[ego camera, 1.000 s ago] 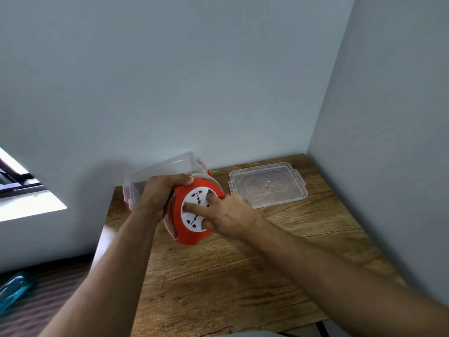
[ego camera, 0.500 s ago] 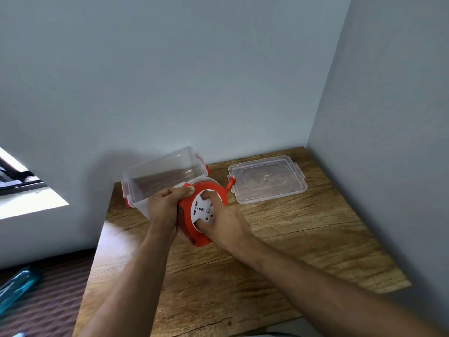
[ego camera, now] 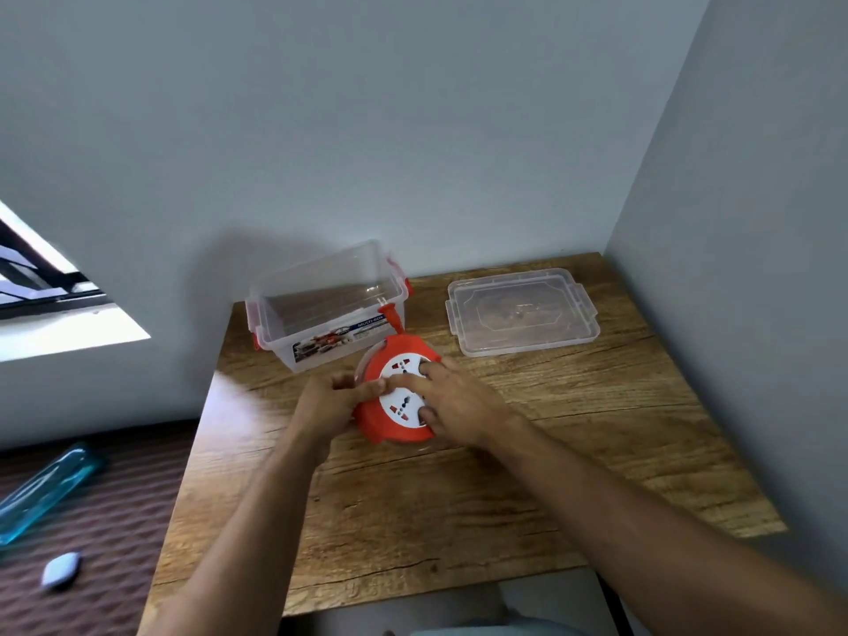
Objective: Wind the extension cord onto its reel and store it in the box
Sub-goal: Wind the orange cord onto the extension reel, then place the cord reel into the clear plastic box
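Observation:
The red extension cord reel with its white socket face lies near the wooden table's middle, socket side up. My left hand grips its left rim. My right hand rests on the socket face, fingers spread over it. The red plug sticks up from the reel's far edge, in front of the box. The clear plastic box with red latches stands open behind the reel, at the table's back left, with nothing inside.
The box's clear lid lies flat at the back right of the wooden table. Walls close the table in behind and on the right. Left of the table lie a blue bottle and a small pale object.
The reel has come down from in front of the box toward the table and now faces up. The plug end now points up at the reel's far edge. Both hands stayed on the reel.

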